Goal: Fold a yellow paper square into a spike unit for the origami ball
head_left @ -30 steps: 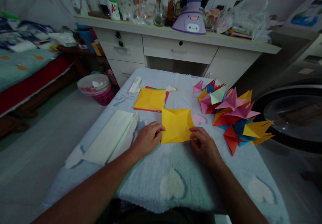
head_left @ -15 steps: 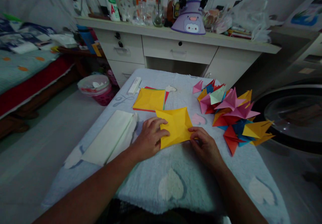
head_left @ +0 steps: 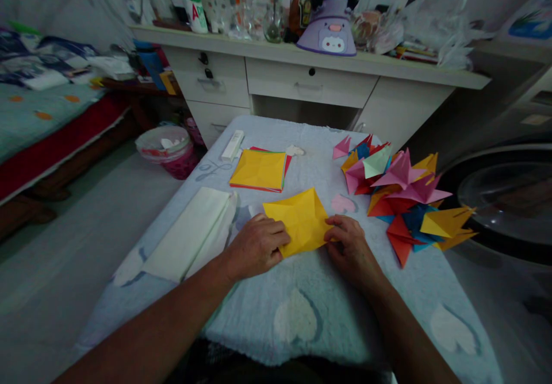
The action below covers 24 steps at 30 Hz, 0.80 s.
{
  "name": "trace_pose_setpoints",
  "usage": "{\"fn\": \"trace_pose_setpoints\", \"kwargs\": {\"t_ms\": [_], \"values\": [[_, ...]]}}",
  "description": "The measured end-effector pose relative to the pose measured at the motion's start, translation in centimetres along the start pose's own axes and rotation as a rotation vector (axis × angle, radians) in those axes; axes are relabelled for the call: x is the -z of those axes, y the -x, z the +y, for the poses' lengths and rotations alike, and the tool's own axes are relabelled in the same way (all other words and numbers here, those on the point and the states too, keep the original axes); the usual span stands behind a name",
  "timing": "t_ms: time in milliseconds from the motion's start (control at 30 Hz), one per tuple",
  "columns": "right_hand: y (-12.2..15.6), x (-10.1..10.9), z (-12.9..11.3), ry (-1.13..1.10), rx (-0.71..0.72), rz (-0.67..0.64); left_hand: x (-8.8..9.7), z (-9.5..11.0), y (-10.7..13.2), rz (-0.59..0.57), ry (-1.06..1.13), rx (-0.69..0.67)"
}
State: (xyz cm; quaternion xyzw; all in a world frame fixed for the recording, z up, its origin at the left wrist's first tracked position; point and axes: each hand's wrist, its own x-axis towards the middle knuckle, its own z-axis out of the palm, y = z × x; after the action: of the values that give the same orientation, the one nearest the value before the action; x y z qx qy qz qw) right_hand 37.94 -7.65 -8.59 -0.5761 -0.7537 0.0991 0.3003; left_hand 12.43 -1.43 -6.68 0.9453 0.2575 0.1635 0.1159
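Observation:
A creased yellow paper square (head_left: 299, 220) lies turned like a diamond on the pale blue towel-covered table (head_left: 302, 303). My left hand (head_left: 255, 245) grips its near left edge with curled fingers. My right hand (head_left: 351, 245) pinches its right corner. Both hands rest on the towel. A stack of coloured paper sheets (head_left: 259, 169), yellow on top, lies just beyond the square.
A pile of folded paper pieces (head_left: 399, 194) in several colours sits at the right. A folded white cloth (head_left: 192, 231) lies at the left and a small white stick (head_left: 233, 145) farther back. A cluttered white desk (head_left: 310, 70) stands behind, a pink bin (head_left: 166, 149) on the floor.
The yellow square has been rotated from lying straight to a diamond position. My left hand shifted along its edge toward me; my right hand stayed at the right corner.

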Motion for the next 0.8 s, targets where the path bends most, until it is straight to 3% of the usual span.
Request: {"fn": "trace_pose_setpoints", "kwargs": {"t_ms": [400, 667, 800], "values": [[-0.08, 0.27, -0.14, 0.006, -0.040, -0.024, -0.32, 0.26, -0.21, 0.039, 0.121, 0.042], [-0.11, 0.58, -0.37, -0.009, -0.071, -0.035, -0.51, 0.27, -0.49, 0.052, 0.199, 0.215], [-0.04, 0.38, -0.33, 0.014, -0.068, -0.025, -0.36, 0.41, -0.32, 0.110, 0.106, 0.140]]}}
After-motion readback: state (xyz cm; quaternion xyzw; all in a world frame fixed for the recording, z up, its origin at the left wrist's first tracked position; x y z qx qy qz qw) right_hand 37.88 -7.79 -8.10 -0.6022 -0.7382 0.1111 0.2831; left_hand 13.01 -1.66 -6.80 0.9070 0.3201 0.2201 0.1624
